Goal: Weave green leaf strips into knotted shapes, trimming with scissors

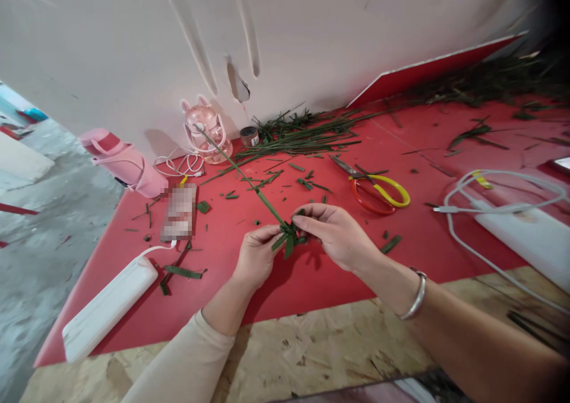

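Our L hand (258,254) & R hand (332,231) both pinch the green leaf knot (289,234) between fingertips, just above the red bench (214,296), long stem pointing up-left. Scissors (371,186) lie nearby, R side, w/ leaf scraps (183,271) scattered about.
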A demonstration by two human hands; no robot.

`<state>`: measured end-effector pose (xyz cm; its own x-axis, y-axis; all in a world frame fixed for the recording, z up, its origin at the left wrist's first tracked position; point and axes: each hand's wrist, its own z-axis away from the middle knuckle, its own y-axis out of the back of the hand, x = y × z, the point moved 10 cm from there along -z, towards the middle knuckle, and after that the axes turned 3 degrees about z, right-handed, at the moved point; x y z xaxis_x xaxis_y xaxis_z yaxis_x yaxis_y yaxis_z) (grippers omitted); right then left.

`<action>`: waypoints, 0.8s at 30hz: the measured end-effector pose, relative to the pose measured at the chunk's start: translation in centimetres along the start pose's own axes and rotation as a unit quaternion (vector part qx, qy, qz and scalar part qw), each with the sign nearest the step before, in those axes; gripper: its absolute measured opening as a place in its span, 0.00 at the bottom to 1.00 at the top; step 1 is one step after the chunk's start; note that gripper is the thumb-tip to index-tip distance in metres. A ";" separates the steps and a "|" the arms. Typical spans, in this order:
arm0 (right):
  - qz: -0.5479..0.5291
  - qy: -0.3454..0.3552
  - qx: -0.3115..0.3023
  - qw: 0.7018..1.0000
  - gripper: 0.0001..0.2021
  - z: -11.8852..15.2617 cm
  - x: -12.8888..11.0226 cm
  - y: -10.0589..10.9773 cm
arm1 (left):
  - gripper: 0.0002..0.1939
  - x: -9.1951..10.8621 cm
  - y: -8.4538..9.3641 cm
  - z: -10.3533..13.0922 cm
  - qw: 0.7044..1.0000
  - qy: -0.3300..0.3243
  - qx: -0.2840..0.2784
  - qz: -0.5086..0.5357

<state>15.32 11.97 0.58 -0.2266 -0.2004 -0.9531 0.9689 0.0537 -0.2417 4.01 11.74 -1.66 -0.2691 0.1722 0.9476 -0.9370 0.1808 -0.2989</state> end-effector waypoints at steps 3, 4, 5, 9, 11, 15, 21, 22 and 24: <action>-0.020 0.012 -0.015 1.000 0.08 -0.1 -0.1 -0.2 | 0.11 -0.3 0.0 -0.1 1.000 0.010 -0.009 0.015; -0.028 0.011 -0.014 0.999 0.08 -0.1 0.0 -0.2 | 0.11 -0.5 0.0 -0.1 1.000 0.012 -0.009 0.025; -0.033 0.008 -0.012 0.999 0.08 -0.2 0.0 -0.1 | 0.10 -0.5 0.1 -0.2 0.999 0.011 -0.007 0.039; -0.010 -0.015 0.010 1.000 0.07 -0.2 0.6 0.1 | 0.07 -0.5 0.5 -0.3 0.993 0.004 0.032 0.113; 0.014 -0.012 0.006 1.000 0.07 -0.2 0.6 0.0 | 0.08 -0.6 0.5 -0.3 0.988 0.013 0.043 0.147; 0.095 0.047 -0.018 0.994 0.04 -0.1 0.1 -0.6 | 0.09 -0.6 -0.2 0.0 0.982 0.025 0.022 0.188; 0.015 0.041 -0.053 0.998 0.05 -0.2 0.3 -1.1 | 0.07 -0.9 -0.8 0.3 0.972 0.061 -0.002 0.228; -0.022 0.028 -0.061 0.998 0.07 -0.2 0.3 -1.1 | 0.08 -0.9 -0.8 0.4 0.970 0.063 -0.002 0.234; -0.081 0.007 -0.063 0.995 0.11 -0.3 0.2 -0.8 | 0.09 -1.1 -0.5 0.3 0.967 0.066 0.009 0.245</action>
<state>14.46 12.16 0.50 -0.3807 -0.2033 -0.9020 0.8995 0.1446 -0.4123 4.74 11.14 -2.51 -0.6529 0.3552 0.6690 -0.7077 0.0287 -0.7059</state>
